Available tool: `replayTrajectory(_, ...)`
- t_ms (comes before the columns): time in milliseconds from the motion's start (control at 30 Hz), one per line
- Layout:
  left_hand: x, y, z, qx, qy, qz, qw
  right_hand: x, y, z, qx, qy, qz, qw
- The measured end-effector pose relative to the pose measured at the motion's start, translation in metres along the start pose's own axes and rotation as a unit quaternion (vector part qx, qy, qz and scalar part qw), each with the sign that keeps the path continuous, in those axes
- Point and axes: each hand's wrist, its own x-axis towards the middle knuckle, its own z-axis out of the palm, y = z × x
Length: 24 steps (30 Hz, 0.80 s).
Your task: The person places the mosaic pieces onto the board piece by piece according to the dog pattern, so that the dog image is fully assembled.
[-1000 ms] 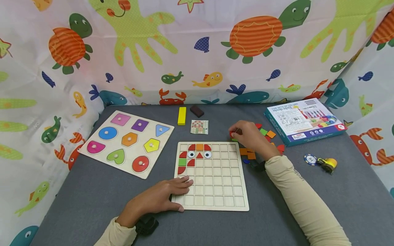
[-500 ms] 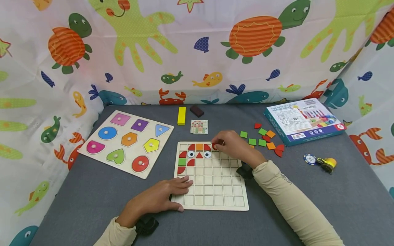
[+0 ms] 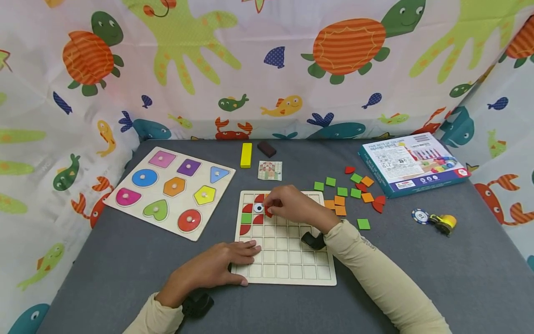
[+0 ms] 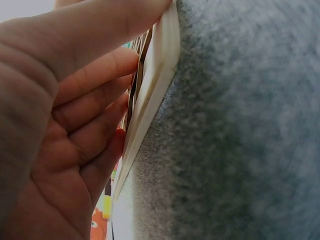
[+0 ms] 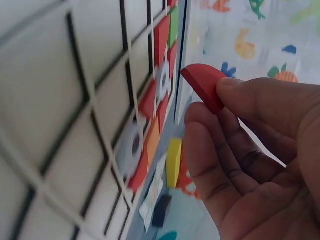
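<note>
A wooden grid board [image 3: 288, 273] lies flat with red, orange and green tiles and an eye tile [image 3: 258, 208] in its upper left cells. My left hand [image 3: 212, 266] rests on the board's lower left edge, fingers extended over the surface and thumb at the rim. Over the upper part of the grid, my right hand [image 3: 294, 204] pinches a red quarter-circle tile [image 5: 205, 82] between thumb and fingers. In the right wrist view this tile is held just off the board. The hand covers part of the upper rows in the head view.
Loose green tiles [image 3: 342, 192], orange tiles [image 3: 340, 210] and red tiles [image 3: 377, 206] lie right of the board. Behind it are a picture card [image 3: 270, 170], a yellow block [image 3: 246, 155] and a dark block [image 3: 266, 149]. A shape puzzle [image 3: 171, 220] lies left; a box [image 3: 413, 162] lies right.
From the loose tiles, my right hand has carried the red tile leftward over the board to the filled cells. My left hand has stayed in place on the board.
</note>
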Motion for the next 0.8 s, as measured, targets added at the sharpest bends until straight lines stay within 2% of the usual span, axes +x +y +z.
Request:
replayTrajectory(200,0.000,0.001,-0.001,0.001,0.005,-0.002,1.0000,0.005,-0.005,0.016,0.015,-0.041,-0.012,0.999)
replayTrajectory(467,0.000,0.000,0.000,-0.006,0.013,-0.002,0.9999,0.007,-0.011,0.029,0.032,-0.059,-0.020,0.998)
replayTrajectory(800,0.000,0.000,0.000,-0.009,0.007,-0.004,0.9999,0.009,-0.014,0.038,-0.046,-0.056,-0.042,0.996)
